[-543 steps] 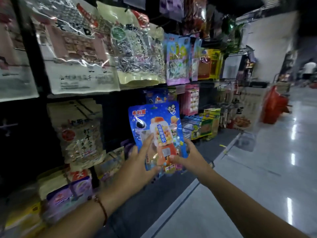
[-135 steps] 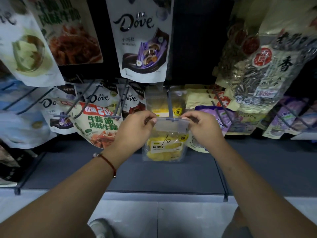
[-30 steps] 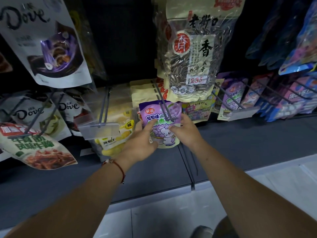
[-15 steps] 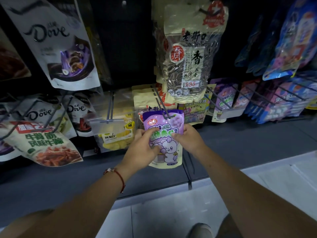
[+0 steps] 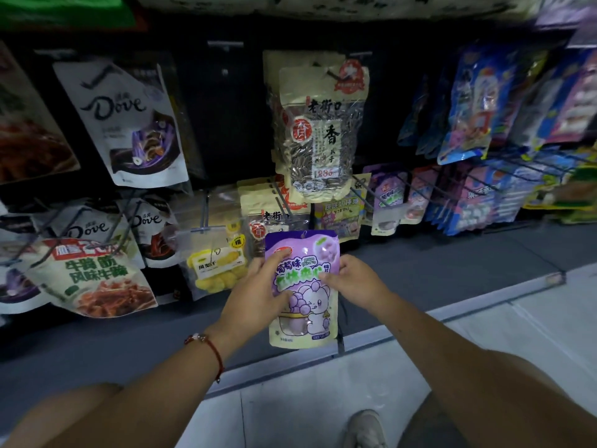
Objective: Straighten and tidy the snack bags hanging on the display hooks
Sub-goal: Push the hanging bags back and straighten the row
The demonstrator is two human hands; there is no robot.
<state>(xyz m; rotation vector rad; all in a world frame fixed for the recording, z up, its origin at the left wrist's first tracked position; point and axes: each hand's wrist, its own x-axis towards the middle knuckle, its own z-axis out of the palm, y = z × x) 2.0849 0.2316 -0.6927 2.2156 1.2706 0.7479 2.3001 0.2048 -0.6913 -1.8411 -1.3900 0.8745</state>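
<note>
**Purple grape bag held off its hook**

The left hand [image 5: 258, 295] is gripping the purple snack bag [image 5: 303, 286] along its left edge, thumb curled across the front, steadying it flat towards the camera. The right hand [image 5: 352, 279] is pinching the opposite edge, so the bag is staying upright, probably for squaring its hang-hole to a hook. The bag is sitting low in front of the shelf ledge [image 5: 452, 273], below the tall sunflower-seed bag [image 5: 319, 134], with the yellow dried-fruit bag [image 5: 216, 270] just beside on the left. Half a second ago a hook wire was crossing the bag's top; now the top is showing free, nearer the camera
</note>
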